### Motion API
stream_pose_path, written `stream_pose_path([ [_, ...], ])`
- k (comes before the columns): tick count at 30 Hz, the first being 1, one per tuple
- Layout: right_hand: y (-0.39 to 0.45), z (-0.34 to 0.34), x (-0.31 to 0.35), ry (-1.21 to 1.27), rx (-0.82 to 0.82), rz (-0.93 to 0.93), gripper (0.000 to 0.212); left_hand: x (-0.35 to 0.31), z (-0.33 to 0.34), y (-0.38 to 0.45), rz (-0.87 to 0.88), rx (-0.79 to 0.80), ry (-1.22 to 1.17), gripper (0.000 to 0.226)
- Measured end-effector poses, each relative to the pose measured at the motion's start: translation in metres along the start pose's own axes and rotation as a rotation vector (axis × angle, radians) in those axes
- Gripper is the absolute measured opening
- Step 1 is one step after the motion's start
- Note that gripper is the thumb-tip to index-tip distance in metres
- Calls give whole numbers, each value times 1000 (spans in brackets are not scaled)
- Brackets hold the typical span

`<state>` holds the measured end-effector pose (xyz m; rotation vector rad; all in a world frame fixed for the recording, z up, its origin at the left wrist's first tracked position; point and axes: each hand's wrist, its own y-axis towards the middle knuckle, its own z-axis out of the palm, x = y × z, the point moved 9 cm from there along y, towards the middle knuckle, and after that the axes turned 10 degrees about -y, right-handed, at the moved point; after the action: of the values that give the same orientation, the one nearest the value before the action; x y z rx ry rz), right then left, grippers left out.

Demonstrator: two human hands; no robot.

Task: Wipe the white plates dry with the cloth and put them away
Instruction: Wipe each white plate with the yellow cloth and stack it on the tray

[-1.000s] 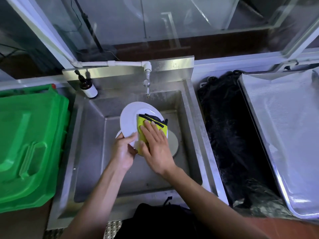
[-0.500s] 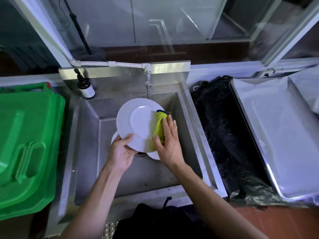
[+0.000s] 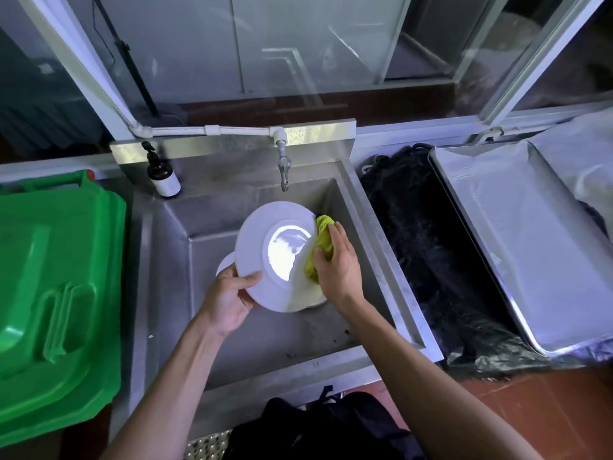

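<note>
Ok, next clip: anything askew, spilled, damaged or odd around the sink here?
Nothing serious. Dark specks of debris dot the sink floor near its front right corner. Otherwise the left hand grips the white plate intact while the right hand presses the yellow cloth on its edge.

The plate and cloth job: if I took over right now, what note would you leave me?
Left hand grips the white plate by its lower rim, tilted over the sink.
Right hand holds the yellow-green cloth against the plate's right edge, fingers wrapped over it.
More white plates lie beneath in the sink; the number is hidden.
Done: wiping is under way.
Left: finish this plate, dry the others, put all away.
</note>
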<state>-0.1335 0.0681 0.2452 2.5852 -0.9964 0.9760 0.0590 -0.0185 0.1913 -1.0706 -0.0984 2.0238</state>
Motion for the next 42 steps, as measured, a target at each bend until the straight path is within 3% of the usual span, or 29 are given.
stream_pose_path([
  [14, -7, -19, 21, -146, -102, -131, 62, 3, 32, -5, -84, 123, 375, 27],
  [21, -4, -51, 0, -176, -167, -131, 58, 4, 85, 20, 12, 182, 614, 22],
  [33, 13, -184, -117, -301, -376, -71, 58, 33, 253, 97, 373, 264, 1455, 6],
  [36, 25, -219, -161, -310, -403, -27, 58, 53, 313, 115, 445, 337, 1647, 33],
  [42, 44, -282, -239, -266, -488, 55, 55, 115, 411, 155, 583, 419, 1955, 60],
])
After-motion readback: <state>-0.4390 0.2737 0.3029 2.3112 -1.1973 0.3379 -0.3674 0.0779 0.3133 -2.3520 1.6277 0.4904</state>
